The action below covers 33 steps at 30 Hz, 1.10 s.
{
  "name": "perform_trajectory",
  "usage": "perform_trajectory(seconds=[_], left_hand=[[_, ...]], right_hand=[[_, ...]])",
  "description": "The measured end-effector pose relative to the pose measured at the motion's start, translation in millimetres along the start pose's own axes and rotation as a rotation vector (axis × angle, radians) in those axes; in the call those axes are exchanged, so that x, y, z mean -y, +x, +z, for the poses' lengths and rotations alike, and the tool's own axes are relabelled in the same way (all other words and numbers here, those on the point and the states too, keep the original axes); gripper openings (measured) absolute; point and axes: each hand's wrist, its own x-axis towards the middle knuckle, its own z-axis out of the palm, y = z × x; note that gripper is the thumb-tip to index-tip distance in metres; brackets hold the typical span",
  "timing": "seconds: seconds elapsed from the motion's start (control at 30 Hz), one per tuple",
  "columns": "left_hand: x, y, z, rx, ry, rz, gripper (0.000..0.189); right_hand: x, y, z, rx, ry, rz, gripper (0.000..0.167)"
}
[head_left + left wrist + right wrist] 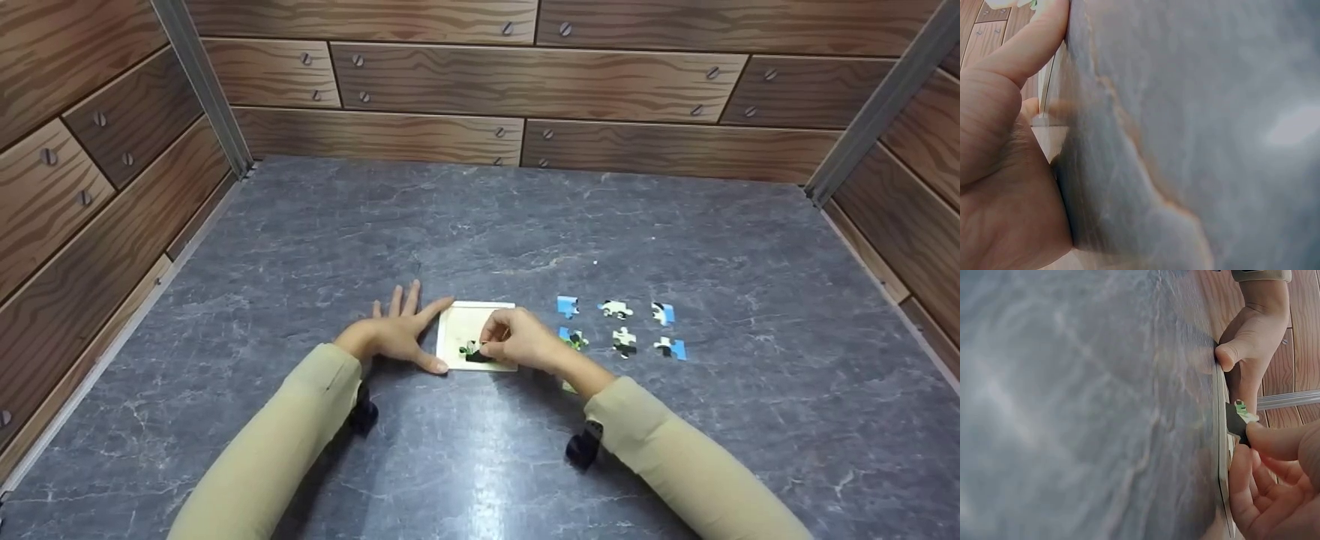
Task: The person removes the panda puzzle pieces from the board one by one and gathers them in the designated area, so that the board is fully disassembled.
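Observation:
A shallow, pale square puzzle tray [462, 324] lies on the table between both hands. My right hand [523, 341] pinches a black, green and white jigsaw piece [475, 353] between thumb and forefinger, low over the tray's near side. In the right wrist view the piece [1234, 421] stands tilted at the tray's edge. My left hand [397, 335] rests on the table with fingers spread, its thumb and forefinger tips at the tray's left corners. The left wrist view shows mainly that hand's thumb [1022, 53] and palm.
Right of the tray, several loose jigsaw pieces lie in rows, among them a blue one [568, 306], a white one [615, 308] and a blue-and-black one [671, 348]. Another piece [568, 387] is partly hidden by the right forearm. Wood-patterned walls [480, 79] enclose the grey marbled table [337, 225].

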Motion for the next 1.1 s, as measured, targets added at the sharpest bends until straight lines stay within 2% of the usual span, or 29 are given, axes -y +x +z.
perform_trajectory(seconds=[0.2, 0.37, 0.7, 1.1], left_hand=[[-0.9, -0.2, -0.5, 0.001, 0.008, -0.005, 0.113], [-0.3, 0.1, -0.6, 0.003, 0.002, -0.009, 0.113], [-1.3, 1.9, -0.9, 0.021, 0.002, -0.028, 0.113], [0.5, 4.5, -0.5, 0.025, -0.005, -0.043, 0.114]], right_hand=[[-2, -4.0, -6, 0.016, 0.066, -0.037, 0.007], [-5, -8.0, -10, 0.017, 0.103, -0.032, 0.009], [-8, -19.4, -22, -0.016, 0.078, -0.017, 0.005], [-10, -40.0, -41, -0.037, 0.099, 0.017, 0.013]])
